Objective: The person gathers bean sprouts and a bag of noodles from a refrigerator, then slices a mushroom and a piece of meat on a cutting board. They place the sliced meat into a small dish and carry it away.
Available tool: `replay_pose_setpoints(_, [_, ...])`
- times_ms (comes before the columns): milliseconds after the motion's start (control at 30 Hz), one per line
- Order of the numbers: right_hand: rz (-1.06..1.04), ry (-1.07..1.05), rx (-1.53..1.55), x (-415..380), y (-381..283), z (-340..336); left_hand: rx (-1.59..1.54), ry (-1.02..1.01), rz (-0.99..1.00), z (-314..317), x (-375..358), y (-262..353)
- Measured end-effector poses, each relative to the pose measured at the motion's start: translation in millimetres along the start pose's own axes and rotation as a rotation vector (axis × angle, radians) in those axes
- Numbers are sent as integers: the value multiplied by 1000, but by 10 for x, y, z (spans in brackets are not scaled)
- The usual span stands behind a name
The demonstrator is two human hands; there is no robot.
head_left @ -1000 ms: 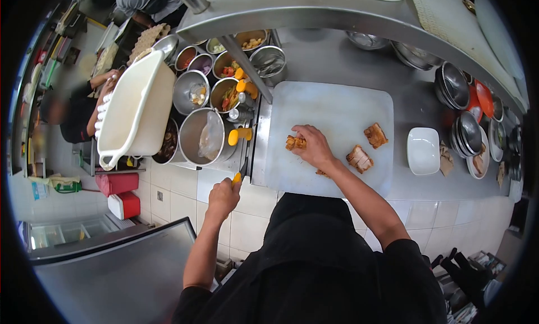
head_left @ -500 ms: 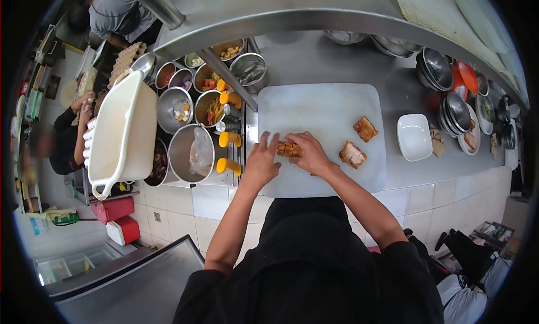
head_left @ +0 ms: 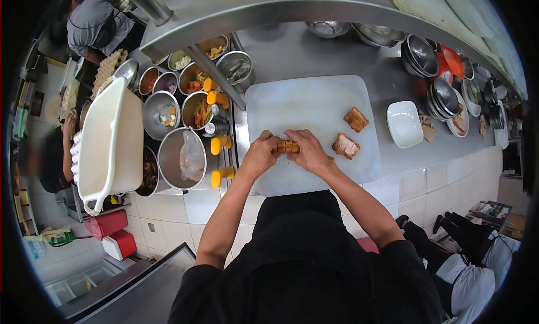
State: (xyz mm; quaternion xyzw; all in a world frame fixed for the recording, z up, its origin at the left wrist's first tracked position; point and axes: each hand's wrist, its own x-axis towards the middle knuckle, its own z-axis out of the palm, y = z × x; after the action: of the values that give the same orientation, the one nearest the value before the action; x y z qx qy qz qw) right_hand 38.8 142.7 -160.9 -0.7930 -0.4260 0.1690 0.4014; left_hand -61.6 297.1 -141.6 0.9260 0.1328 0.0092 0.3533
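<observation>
Both hands meet over the lower left part of a white cutting board [head_left: 309,99]. Between them is a browned piece of meat [head_left: 288,146], cut across into several slices. My left hand [head_left: 260,154] is closed on its left end, and my right hand [head_left: 307,150] is closed on its right end. Two other pieces lie on the right side of the board: one browned piece [head_left: 356,120] and, below it, a sliced piece with a pale top [head_left: 346,146]. A small bit of meat shows beside my right wrist.
A square white dish [head_left: 405,124] and stacked metal bowls [head_left: 443,97] stand right of the board. Left are metal food pots [head_left: 182,158], yellow-capped bottles [head_left: 222,177] and a large white tub [head_left: 115,144]. A steel shelf [head_left: 269,21] runs overhead. Other people are at left and lower right.
My left hand has closed from spread fingers onto the left end of the sliced meat. My right hand's fingers have drawn in around the other end. The whole view has shifted slightly.
</observation>
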Motion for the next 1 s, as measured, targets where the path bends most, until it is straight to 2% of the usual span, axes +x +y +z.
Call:
replay_pose_setpoints(67, [-4,-13,-6,0,46,40,16,-45,22,-2,24,-24])
replay_pose_setpoints(233, [29,-8,-34,10,40,35,22,26,39,-8,25,15])
replay_pose_setpoints(333, [-7,27,-50,18,19,14,64,-20,97,20,63,-50])
replay_pose_setpoints(400, [6,-20,-29,46,-38,-53,42,-24,107,7,99,-64])
replay_pose_setpoints(467, [-6,23,-21,87,-36,-167,14,-36,124,-44,187,23])
replay_pose_setpoints(533, [-13,58,-16,87,-42,-348,-5,45,244,-115,291,165])
replay_pose_setpoints(633, [12,115,-45,8,-172,-796,-82,-1,260,-251,374,582])
replay_pose_setpoints(733, [92,121,-85,-259,-266,-1007,-134,-10,324,-123,341,761])
replay_pose_setpoints(867, [152,147,-42,-715,-151,-792,-121,-95,370,209,139,726])
replay_pose_setpoints(933, [163,175,-59,-844,-5,-623,-112,-214,263,332,61,706])
replay_pose_setpoints(1000, [174,198,-74,-913,86,-519,-95,-238,238,409,33,688])
